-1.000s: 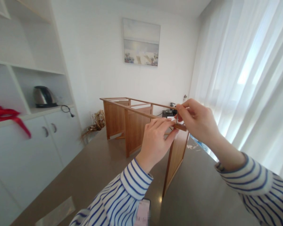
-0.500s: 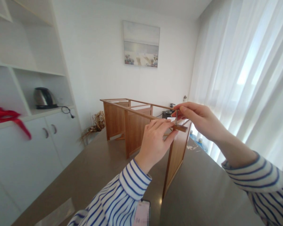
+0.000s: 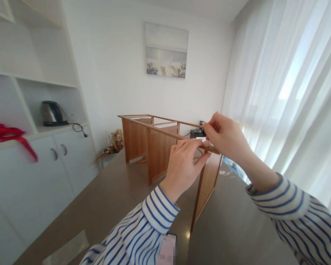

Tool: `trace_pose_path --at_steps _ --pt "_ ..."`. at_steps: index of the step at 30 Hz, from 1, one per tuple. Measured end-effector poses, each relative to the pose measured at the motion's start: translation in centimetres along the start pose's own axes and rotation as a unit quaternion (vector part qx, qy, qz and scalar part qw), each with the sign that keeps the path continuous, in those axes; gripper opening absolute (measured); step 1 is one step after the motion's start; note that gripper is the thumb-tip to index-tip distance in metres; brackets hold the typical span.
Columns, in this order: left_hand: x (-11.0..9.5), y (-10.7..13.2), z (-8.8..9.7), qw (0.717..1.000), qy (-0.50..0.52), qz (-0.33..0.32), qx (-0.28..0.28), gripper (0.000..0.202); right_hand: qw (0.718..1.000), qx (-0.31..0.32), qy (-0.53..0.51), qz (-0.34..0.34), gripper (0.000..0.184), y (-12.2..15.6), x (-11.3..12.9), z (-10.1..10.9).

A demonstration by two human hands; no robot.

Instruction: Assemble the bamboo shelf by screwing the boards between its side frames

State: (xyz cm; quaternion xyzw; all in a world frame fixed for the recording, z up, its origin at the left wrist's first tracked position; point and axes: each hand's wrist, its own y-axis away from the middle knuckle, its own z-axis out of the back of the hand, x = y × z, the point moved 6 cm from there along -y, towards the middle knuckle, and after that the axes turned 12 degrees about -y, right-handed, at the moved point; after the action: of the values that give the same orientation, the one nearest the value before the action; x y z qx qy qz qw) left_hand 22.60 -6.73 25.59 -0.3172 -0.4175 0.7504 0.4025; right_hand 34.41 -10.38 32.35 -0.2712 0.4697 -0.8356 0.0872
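A brown wooden furniture frame [image 3: 157,147] stands on the grey floor, with thin rails along its top and upright panels below. My left hand [image 3: 183,167] pinches the near top corner of the frame, thumb under the rail and fingers over it. My right hand [image 3: 226,138] is closed just above that same corner, fingers pinched round a small thin metal tool whose shape is mostly hidden. Both sleeves are blue-and-white striped.
White cabinets and shelves [image 3: 30,147] line the left, with a steel kettle [image 3: 51,113] and a red cloth [image 3: 8,134]. A picture [image 3: 167,50] hangs on the far wall. Sheer curtains [image 3: 287,84] fill the right. Dried plants [image 3: 114,141] lie by the wall.
My right hand turned over the frame's corner, stretching out flatter half a second ago, then curling back into a raised pinch. My left hand stayed on the rail.
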Motion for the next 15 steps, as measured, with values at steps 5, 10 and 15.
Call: trace_pose_path --at_steps 5,10,15 --pt "0.1 -0.1 -0.1 1.0 0.009 -0.009 0.0 0.021 0.999 -0.019 -0.022 -0.02 0.013 0.2 -0.8 0.1" --pt "0.7 -0.1 0.0 0.999 0.026 -0.036 0.009 0.022 0.98 0.064 -0.159 -0.099 0.021 0.4 -1.2 -0.7" --pt "1.7 0.2 0.2 0.998 0.043 -0.05 0.008 0.021 0.961 0.116 -0.219 -0.125 0.029 0.2 -1.6 -0.7"
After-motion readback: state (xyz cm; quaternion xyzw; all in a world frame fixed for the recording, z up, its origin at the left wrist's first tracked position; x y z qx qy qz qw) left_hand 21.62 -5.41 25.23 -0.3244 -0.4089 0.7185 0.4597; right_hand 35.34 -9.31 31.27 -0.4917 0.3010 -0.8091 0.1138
